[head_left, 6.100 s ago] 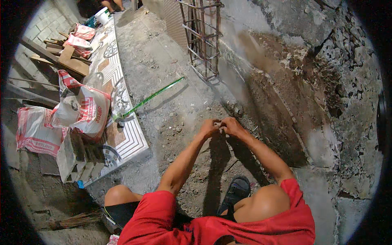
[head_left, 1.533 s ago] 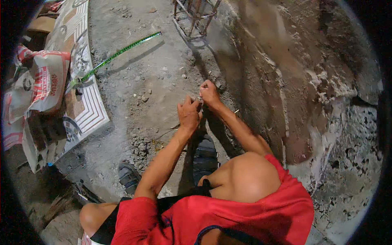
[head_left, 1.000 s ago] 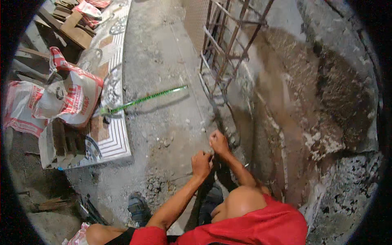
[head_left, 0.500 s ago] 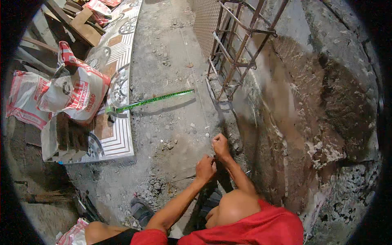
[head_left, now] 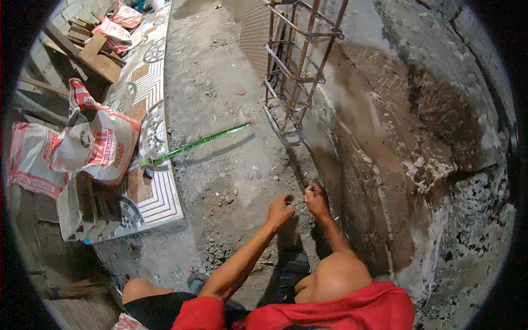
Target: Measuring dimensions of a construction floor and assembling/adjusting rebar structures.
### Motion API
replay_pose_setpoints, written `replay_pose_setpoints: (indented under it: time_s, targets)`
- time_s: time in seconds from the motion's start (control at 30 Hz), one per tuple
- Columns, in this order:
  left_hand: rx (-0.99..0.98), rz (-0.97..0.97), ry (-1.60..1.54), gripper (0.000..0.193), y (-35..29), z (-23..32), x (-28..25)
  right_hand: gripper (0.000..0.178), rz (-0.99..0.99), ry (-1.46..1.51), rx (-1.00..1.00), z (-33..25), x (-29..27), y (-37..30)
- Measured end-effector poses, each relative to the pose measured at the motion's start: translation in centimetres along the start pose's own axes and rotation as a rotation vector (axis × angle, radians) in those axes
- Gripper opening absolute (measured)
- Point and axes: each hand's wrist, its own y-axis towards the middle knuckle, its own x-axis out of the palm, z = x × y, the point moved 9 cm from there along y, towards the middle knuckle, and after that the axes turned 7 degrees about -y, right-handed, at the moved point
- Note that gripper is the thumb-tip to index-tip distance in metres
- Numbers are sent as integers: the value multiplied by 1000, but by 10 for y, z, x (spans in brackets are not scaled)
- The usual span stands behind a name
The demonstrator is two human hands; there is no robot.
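Above the rough concrete floor [head_left: 220, 170], my left hand [head_left: 280, 210] is closed with thumb and fingers pinched together. Whatever it may hold is too small to make out. A short way to its right, my right hand [head_left: 317, 200] is curled closed near the base of the dirty wall; nothing in it can be named. The two hands are apart. Beyond them stands a cage of rusty steel bars [head_left: 297, 71] tied with square stirrups. A green tape measure [head_left: 203, 143] lies extended across the floor, its case end on the patterned tiles [head_left: 159, 192].
Red-and-white cement sacks [head_left: 107, 143] rest at left beside a greyish block-like stack [head_left: 82, 209]. Wood scraps [head_left: 99, 58] and more sacks lie farther back. On the right, the rough wall [head_left: 396, 159] rises close to my right arm. Loose gravel [head_left: 220, 247] lies by my feet.
My hands have moved farther apart, the right one shifting rightward. The view has shifted, so the tape measure and bar cage appear farther left. My knees have shifted too.
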Motion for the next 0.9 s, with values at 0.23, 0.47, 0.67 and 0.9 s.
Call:
replay_pose_setpoints:
  time_s: [0.23,0.47,0.67,0.9]
  targets:
    - [-168,-61,405,32,-2,15,-22,6,79,-80,-102,-30,-8,-15]
    - [-45,-90,367,27,-15,-29,-9,16,72,-511,-276,-24,5,-6]
    - [65,-115,144,23,-9,-28,6,17,94,-307,-82,-7,-10,-14]
    - [9,-234,-5,28,-8,-29,25,15,47,-171,83,20,-11,-26]
